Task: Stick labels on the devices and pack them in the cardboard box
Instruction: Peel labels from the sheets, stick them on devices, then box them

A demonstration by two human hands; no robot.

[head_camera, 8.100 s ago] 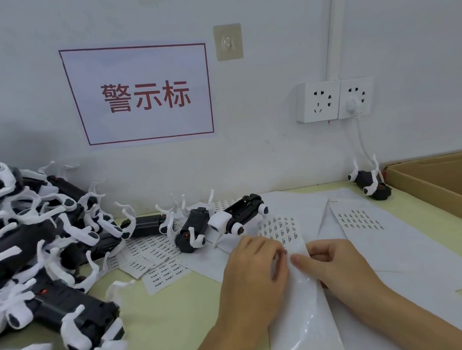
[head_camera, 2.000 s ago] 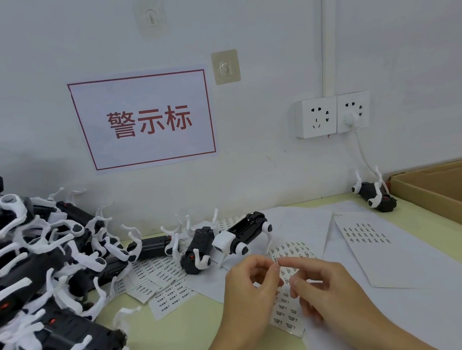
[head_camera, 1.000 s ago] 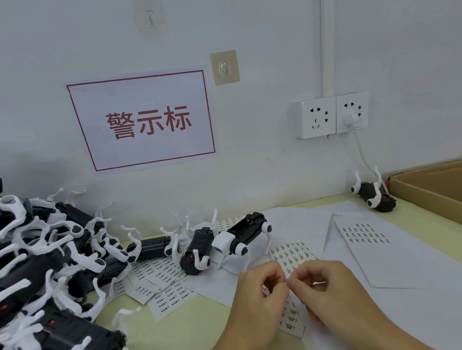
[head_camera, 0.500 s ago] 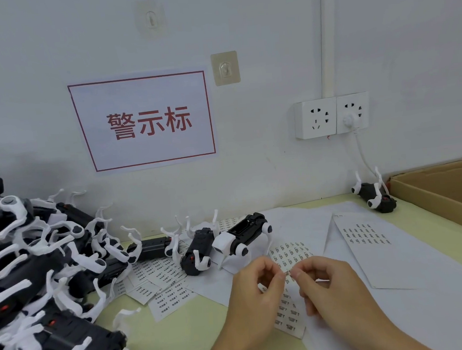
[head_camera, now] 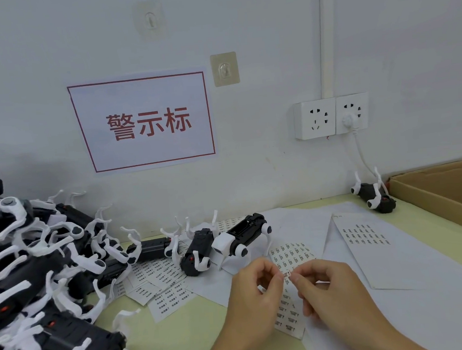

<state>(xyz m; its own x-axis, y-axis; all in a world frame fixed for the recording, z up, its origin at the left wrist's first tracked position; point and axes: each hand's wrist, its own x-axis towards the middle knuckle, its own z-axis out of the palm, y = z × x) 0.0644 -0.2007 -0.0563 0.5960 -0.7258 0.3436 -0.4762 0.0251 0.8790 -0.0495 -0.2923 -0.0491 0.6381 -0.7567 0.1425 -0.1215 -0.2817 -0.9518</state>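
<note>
Hands meet low in the middle of the view, raised just above a label sheet (head_camera: 292, 256) that lies on the pale green bench (head_camera: 182, 335). The left hand (head_camera: 255, 290) and the right hand (head_camera: 322, 287) have their fingers curled inward, thumb and forefinger tips brought together on a tiny label (head_camera: 286, 273) pinched between the two hands. The sheet under them carries rows of small printed labels and runs from beneath the hands toward the near edge.

Just beyond the hands a black-and-white four-legged device (head_camera: 241, 236) stands upright on its white legs, and a second device (head_camera: 199, 251) lies beside it to the left with legs in the air. A large heap of the same devices (head_camera: 34, 275) fills the left of the bench, some stacked on others. More cut label strips (head_camera: 161, 284) are scattered between the heap and the hands. One single device (head_camera: 374, 197) lies on its back by the wall, near the open cardboard box (head_camera: 446, 192) at the right edge. Large white paper sheets (head_camera: 377, 259) cover the bench to the right, one bearing a small block of print. On the wall hang a red-bordered sign (head_camera: 144, 122) with red characters, a double socket (head_camera: 330, 116) with a white plug in it, and two adhesive hooks.
</note>
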